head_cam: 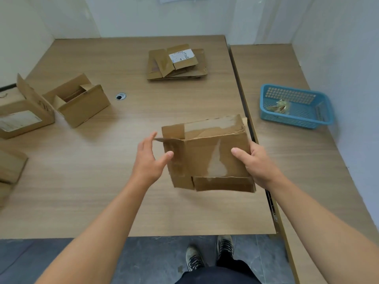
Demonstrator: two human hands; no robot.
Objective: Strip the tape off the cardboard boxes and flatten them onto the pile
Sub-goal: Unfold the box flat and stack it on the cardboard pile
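Note:
I hold a worn cardboard box [207, 158] above the table's near middle, its torn face with pale peeled patches turned toward me. My right hand [256, 162] grips its right edge, thumb on the front face. My left hand [149, 158] is at the box's left side, its thumb touching the front face and its fingers straight beside a side flap. A pile of flattened boxes [177, 64] lies at the far middle of the table, the top one bearing a white label.
Two opened boxes [82, 101] [22, 111] stand at the left, more cardboard [10, 167] at the left edge. A blue plastic basket [295, 105] with crumpled tape sits on the right-hand table. A cable hole [120, 96] is in the tabletop [102, 181]. Walls enclose the back and sides.

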